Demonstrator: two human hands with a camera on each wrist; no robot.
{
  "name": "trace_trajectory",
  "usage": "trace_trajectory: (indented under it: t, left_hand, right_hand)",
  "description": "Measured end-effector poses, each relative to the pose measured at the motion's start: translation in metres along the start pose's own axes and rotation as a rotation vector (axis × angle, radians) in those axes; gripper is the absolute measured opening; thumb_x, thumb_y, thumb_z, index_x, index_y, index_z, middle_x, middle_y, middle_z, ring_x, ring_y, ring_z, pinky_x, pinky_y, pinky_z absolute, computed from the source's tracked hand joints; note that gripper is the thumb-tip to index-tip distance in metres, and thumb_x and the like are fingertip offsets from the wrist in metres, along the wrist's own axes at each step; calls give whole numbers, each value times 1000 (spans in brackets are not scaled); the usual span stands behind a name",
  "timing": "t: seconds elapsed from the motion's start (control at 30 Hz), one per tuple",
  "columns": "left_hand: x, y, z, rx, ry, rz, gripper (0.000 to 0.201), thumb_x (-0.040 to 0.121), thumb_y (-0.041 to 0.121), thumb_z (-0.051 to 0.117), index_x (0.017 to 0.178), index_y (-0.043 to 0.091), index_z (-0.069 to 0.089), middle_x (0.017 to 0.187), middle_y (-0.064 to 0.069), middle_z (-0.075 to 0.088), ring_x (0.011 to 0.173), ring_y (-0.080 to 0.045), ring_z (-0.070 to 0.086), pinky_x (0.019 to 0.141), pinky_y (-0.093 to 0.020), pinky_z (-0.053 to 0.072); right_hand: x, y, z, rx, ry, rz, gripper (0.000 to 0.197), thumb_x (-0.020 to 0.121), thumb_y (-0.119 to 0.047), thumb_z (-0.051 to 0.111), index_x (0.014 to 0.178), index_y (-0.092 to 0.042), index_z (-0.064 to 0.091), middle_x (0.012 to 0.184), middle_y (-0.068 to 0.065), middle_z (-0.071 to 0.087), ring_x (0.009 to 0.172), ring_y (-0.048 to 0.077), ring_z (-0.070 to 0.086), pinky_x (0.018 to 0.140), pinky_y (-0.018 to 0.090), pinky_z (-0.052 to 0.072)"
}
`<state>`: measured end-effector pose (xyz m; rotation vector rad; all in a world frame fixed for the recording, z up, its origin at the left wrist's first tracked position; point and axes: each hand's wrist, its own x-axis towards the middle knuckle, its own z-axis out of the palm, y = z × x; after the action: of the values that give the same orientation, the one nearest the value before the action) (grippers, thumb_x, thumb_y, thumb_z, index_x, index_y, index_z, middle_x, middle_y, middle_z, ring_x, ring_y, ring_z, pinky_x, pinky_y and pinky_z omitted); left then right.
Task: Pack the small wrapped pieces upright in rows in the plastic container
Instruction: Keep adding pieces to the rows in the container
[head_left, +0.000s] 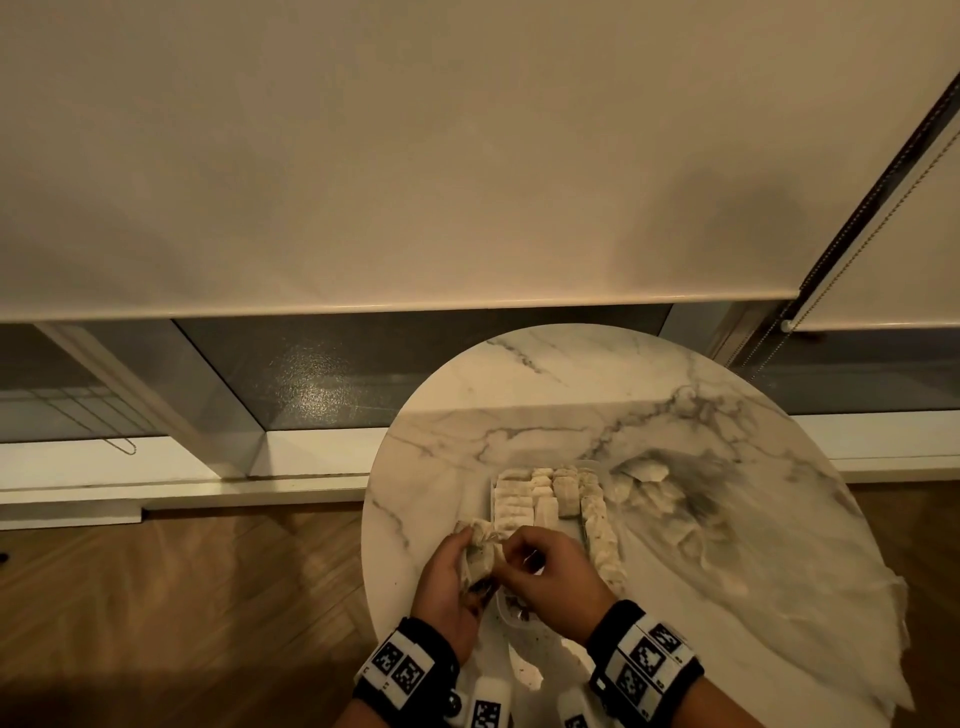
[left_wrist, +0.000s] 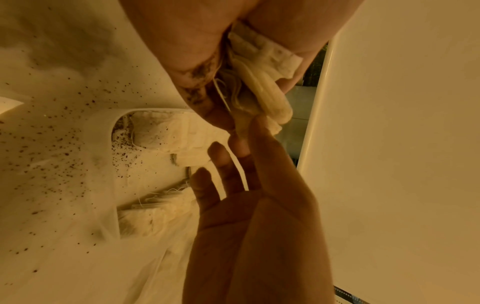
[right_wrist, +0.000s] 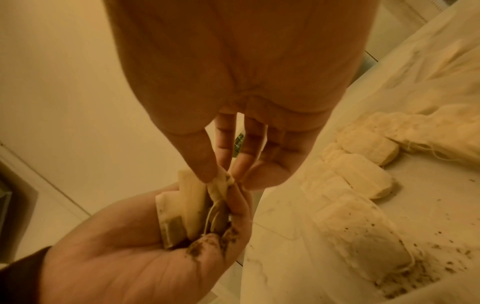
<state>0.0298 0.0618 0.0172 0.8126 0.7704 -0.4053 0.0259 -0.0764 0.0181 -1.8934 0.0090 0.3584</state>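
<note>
My left hand (head_left: 470, 558) grips a bunch of small cream wrapped pieces (head_left: 482, 555) just left of the clear plastic container (head_left: 492, 500) on the marble table. My right hand (head_left: 508, 552) pinches the top of one piece (right_wrist: 221, 183) in that bunch between thumb and fingertips. In the left wrist view the bunch (left_wrist: 262, 67) fans out of my left palm, which carries dark crumbs. Rows of pieces (head_left: 519, 501) stand upright in the container's far half, with another row (head_left: 602, 540) along its right side.
A loose heap of pieces (head_left: 649, 488) lies in a crumpled clear bag (head_left: 737, 525) right of the container. Dark crumbs (left_wrist: 52, 144) speckle the container and table. The round table's edge (head_left: 371, 519) is close to my left hand, with wooden floor beyond.
</note>
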Motion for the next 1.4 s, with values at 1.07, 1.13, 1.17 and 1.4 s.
trace_trajectory:
  t: [1.07,1.13,1.17,1.4]
  left_hand:
    - [18,-20,-17,352,71,132,17,96,11,57,96,-1,68,85,-19,72,66,-23,69,50,-24,50]
    - [19,-21,-18,364,75,137,19,96,12,57,98,-3,68,90,-22,72,69,-24,69,51,-24,50]
    - [20,-21,-18,370,72,138,20,96,13,57,99,-4,68,93,-24,73,71,-25,69,52,-24,51]
    - [24,-22,-22,384,78,124,20,97,16,58,98,-1,69,91,-22,72,75,-25,68,56,-27,52]
  right_hand:
    - [3,22,-40,1144,61,431,12,83,-2,66,87,-13,62,80,6,61,67,19,58,58,29,50]
    - [4,24,-43,947,124,393,11,81,-9,73,86,-15,64,79,5,63,72,18,61,62,30,51]
    - [5,26,-45,823,166,367,10,81,-11,74,86,-13,65,78,5,64,73,18,62,63,30,52]
    - [14,39,-58,181,302,136,4,80,-23,80,78,-20,77,82,-2,75,80,14,70,70,24,56]
